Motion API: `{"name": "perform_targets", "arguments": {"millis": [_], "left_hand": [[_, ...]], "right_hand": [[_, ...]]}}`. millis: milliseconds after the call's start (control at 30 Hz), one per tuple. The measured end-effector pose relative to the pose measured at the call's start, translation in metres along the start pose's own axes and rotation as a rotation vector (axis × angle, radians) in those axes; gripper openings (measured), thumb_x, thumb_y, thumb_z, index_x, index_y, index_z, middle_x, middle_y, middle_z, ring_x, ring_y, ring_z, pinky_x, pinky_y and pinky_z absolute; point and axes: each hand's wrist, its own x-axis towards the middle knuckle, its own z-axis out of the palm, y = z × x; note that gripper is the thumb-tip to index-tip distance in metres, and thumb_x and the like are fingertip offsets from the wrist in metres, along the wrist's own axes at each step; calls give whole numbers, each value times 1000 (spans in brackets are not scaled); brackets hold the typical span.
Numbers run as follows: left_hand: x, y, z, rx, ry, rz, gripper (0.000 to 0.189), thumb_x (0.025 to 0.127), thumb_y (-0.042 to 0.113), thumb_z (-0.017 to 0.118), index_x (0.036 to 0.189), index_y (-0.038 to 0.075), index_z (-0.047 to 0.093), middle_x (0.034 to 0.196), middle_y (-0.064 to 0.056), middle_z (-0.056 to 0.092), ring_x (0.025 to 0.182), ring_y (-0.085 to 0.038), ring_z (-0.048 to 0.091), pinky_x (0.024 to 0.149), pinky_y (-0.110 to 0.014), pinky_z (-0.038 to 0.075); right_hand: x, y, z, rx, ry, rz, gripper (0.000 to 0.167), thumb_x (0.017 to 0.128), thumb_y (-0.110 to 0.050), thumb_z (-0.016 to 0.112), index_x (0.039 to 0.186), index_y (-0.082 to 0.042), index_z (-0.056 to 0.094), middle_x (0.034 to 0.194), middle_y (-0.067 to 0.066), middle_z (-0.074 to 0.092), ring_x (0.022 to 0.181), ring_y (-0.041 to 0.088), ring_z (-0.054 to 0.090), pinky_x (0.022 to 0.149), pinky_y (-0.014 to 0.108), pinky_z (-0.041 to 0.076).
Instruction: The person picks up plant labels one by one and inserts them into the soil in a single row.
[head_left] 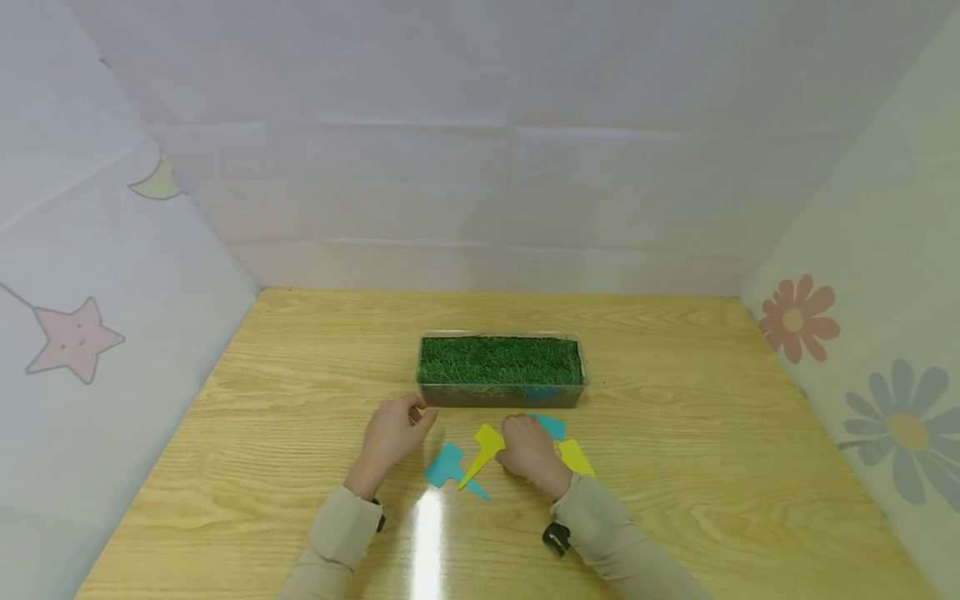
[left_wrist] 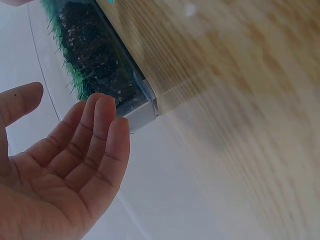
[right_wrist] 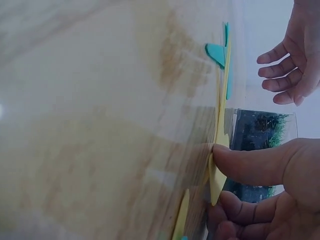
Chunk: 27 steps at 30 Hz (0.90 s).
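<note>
My right hand (head_left: 531,450) pinches a yellow plant label (head_left: 485,444) by its wide end, thumb (right_wrist: 250,163) on one side and curled fingers on the other. The label's pointed stem slants over a blue plant label (head_left: 447,465) on the table. Another blue label (head_left: 553,427) and a second yellow label (head_left: 576,457) lie beside the right hand, partly hidden by it. My left hand (head_left: 393,429) holds nothing; its fingers (left_wrist: 102,117) are loosely bent near the front left corner of a clear box (head_left: 501,399) with green grass (head_left: 498,360) over dark soil.
The box stands on a wooden table (head_left: 675,400), just beyond both hands. White cloth walls (head_left: 480,183) enclose the back and sides, printed with a star, a moon and flowers. A bright light reflection lies on the table in front.
</note>
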Motion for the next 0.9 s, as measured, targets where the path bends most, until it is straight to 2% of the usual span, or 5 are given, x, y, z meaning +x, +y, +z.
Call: {"name": "perform_targets", "arguments": {"millis": [300, 533, 733, 900], "left_hand": [[1, -1, -1, 6, 9, 8, 26, 87, 22, 61, 94, -2, 65, 76, -7, 63, 65, -17, 59, 51, -28, 48], [0, -1, 0, -5, 8, 0, 24, 87, 22, 60, 94, -1, 65, 77, -7, 63, 65, -17, 59, 52, -29, 48], [1, -2, 0, -1, 18, 5, 21, 88, 20, 60, 92, 1, 66, 76, -6, 63, 64, -16, 59, 52, -29, 48], [2, -3, 0, 6, 25, 11, 18, 88, 18, 59, 91, 2, 67, 74, -5, 63, 61, -15, 58, 50, -28, 47]], "right_hand": [[-1, 1, 0, 98, -1, -36, 27, 72, -2, 74, 63, -6, 49, 56, 2, 41, 48, 12, 32, 45, 21, 28], [-2, 5, -3, 177, -22, -30, 18, 72, -5, 76, 72, -3, 58, 66, 2, 49, 56, 13, 44, 51, 24, 39], [-2, 8, -9, 286, -30, -49, 13, 75, 1, 71, 81, -2, 60, 66, 1, 47, 57, 13, 42, 51, 25, 38], [-2, 10, -16, 333, -36, -55, 11, 77, 5, 66, 86, -1, 62, 74, 3, 54, 65, 14, 49, 58, 28, 45]]}}
